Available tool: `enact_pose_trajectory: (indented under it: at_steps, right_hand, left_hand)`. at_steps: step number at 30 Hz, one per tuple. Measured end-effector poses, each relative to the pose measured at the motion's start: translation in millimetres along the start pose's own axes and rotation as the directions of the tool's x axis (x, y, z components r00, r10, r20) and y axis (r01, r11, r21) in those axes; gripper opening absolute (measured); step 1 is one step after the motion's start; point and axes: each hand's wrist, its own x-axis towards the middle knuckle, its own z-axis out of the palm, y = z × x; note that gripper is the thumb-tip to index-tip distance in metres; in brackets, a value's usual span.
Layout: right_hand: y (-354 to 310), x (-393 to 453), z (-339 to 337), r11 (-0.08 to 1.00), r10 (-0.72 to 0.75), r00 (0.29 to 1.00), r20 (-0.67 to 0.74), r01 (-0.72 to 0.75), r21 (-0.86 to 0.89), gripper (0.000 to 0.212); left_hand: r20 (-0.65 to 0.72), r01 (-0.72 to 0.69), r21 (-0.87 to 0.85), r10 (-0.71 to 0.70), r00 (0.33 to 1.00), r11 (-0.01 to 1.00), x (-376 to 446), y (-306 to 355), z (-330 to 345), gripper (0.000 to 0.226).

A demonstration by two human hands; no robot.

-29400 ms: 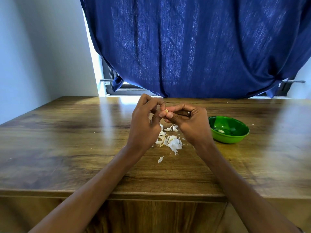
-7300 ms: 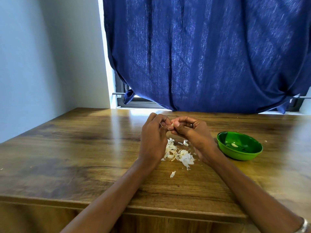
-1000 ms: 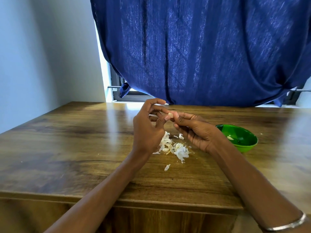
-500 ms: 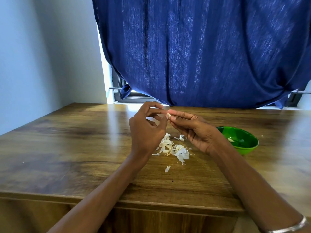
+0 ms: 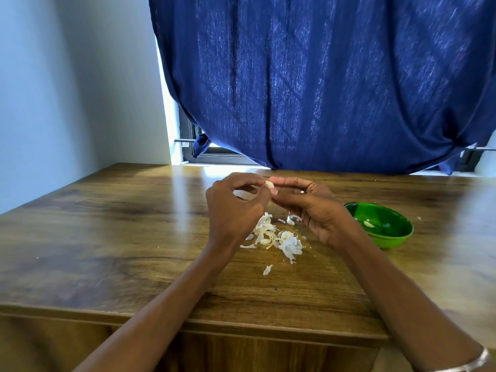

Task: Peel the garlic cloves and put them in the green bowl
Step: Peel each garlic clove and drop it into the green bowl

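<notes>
A small white garlic clove (image 5: 269,184) is held above the table between the fingertips of both hands. My left hand (image 5: 236,208) pinches it from the left and my right hand (image 5: 311,208) pinches it from the right. Below the hands lies a pile of white garlic skins and cloves (image 5: 276,236) on the wooden table (image 5: 120,237). One loose clove (image 5: 290,220) sits just behind the pile. The green bowl (image 5: 400,237) stands to the right of my right hand with a peeled clove (image 5: 368,224) inside.
A single flake of skin (image 5: 267,269) lies nearer the front edge. A blue curtain (image 5: 322,84) hangs behind the table over a window. A pale wall stands at the left. The table's front edge runs across the bottom of the view.
Over the last second both hands stayed together at the clove, with the fingertips shifting slightly on it. The pile and bowl have not moved.
</notes>
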Motion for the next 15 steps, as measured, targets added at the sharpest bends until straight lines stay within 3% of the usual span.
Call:
enact_pose_trajectory:
  at_steps: [15]
  right_hand:
    - [6.6, 0.4, 3.5, 0.942, -0.214, 0.976, -0.04, 0.195, -0.274, 0.031]
  left_hand:
    - [0.08, 0.189, -0.1, -0.181, 0.98, 0.977, 3.6, -3.7, -0.2, 0.014]
